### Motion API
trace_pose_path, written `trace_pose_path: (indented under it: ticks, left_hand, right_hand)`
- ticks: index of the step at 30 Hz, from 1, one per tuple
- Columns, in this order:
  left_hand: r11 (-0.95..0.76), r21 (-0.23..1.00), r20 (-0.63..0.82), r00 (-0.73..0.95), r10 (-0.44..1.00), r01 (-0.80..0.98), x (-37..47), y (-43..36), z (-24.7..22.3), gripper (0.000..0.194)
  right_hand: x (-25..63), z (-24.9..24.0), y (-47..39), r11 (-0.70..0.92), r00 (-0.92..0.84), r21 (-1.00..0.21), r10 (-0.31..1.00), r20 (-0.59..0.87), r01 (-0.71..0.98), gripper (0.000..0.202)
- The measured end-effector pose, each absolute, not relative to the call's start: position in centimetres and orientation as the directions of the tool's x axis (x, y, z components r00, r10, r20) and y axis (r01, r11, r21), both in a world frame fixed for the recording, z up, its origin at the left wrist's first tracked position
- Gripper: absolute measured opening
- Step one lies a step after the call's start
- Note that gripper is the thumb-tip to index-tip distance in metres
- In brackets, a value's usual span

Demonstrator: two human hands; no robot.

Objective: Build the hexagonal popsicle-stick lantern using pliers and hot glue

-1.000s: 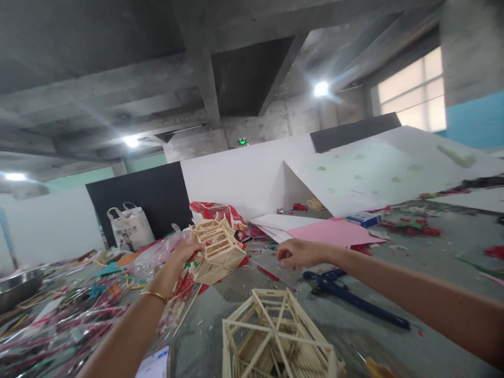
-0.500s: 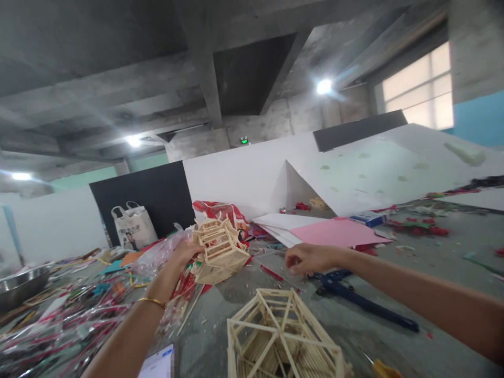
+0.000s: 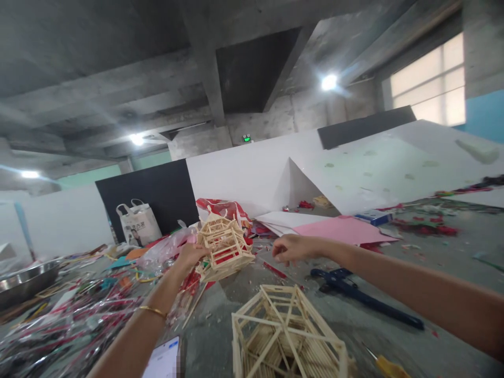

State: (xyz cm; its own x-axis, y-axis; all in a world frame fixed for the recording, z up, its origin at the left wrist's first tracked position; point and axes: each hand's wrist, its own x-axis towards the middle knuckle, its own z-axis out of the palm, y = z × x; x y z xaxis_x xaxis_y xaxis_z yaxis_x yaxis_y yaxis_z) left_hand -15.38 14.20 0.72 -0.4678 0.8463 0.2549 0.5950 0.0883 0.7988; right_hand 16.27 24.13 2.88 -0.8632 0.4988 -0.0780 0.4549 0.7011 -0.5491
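Rough grey concrete beams make up the ceiling, and a bright, paned window sits high beyond the stick frame, to its right. Smooth white panels stand behind the frame, with a flat black board farther left. Under everything is a dull grey work surface, strewn with scraps.

The stick frame itself is nearest me: pale, straight wooden sticks in an open, many-sided shape, crossing like spokes on top. Crinkled clear plastic packaging with pink-red edges spreads to its left, and beyond that is a shiny, rounded metal bowl. A matte pink sheet lies behind the frame, to the right; a white tote bag stands far behind it, to the left.

Behind and left of the frame is the smaller stick model, tilted, with railing-like tiers. My left hand reaches forward and grips its left side. My right hand hovers behind the frame, wrist bent, fingers loosely curled; I can't tell whether they pinch anything.

Right of the frame lies a dark blue clamp-like tool. A phone is left of it, and a yellow-handled tool with a thin metal tip is just to its right.
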Motion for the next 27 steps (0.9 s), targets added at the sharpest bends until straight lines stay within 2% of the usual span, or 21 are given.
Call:
trace_pose_path:
  ticks: [5, 9, 15, 27]
  left_hand:
    - [0.123, 0.757, 0.266, -0.475, 0.839, 0.642, -15.6, 14.2, 0.1, 0.026]
    - [0.144, 0.727, 0.269, -0.470, 0.841, 0.672, -15.7, 14.1, -0.1, 0.030]
    - [0.153, 0.703, 0.279, -0.467, 0.839, 0.695, -15.6, 13.8, -0.7, 0.034]
    - [0.137, 0.689, 0.316, -0.465, 0.827, 0.712, -15.9, 14.1, -1.0, 0.037]
  right_hand:
    - [12.2, 3.5, 24.6, 0.690, -0.878, -0.625, 0.479, 0.015, 0.365, 0.027]
    - [9.4, 3.8, 24.9, 0.679, -0.870, -0.652, 0.490, 0.059, 0.338, 0.015]
    - [7.3, 4.5, 25.0, 0.648, -0.861, -0.667, 0.508, 0.019, 0.368, 0.006]
    - [5.3, 4.2, 25.4, 0.484, -0.845, -0.784, 0.526, -0.094, 0.388, 0.014]
